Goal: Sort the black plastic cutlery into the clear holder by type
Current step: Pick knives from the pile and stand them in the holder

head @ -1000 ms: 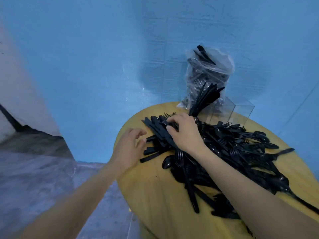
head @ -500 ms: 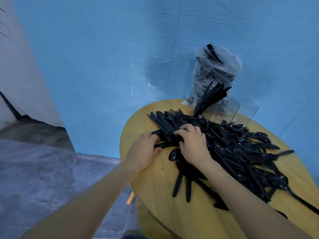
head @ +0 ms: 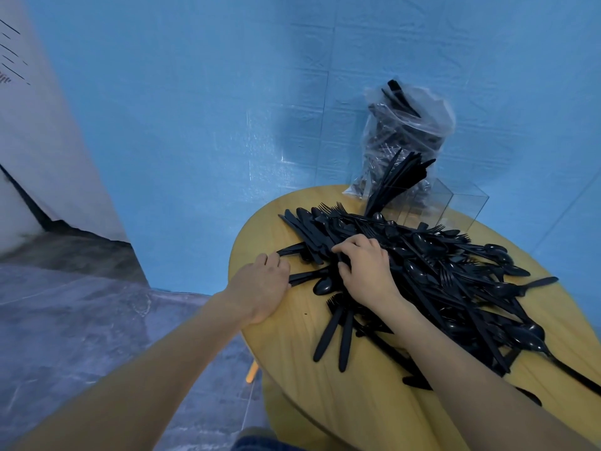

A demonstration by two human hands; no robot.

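Note:
A big heap of black plastic cutlery (head: 455, 275) (knives, forks and spoons) covers the round wooden table (head: 325, 395). My right hand (head: 364, 271) lies on the heap's left side, fingers curled over a bunch of black knives (head: 309, 229). My left hand (head: 263, 281) sits at the table's left edge, its curled fingers closing on the handle ends of those knives. The clear holder (head: 461, 203) stands at the back of the table, with several knives (head: 400, 177) upright in its left compartment.
A clear plastic bag (head: 406, 131) with more black cutlery leans against the blue wall behind the holder. Two loose handles (head: 338, 336) point toward me in front of the heap. Grey floor lies to the left, below the table edge.
My left hand has come in from the left onto the knife handles. My right hand has drawn back a little from the far end of the bunch toward me. The view shifted left.

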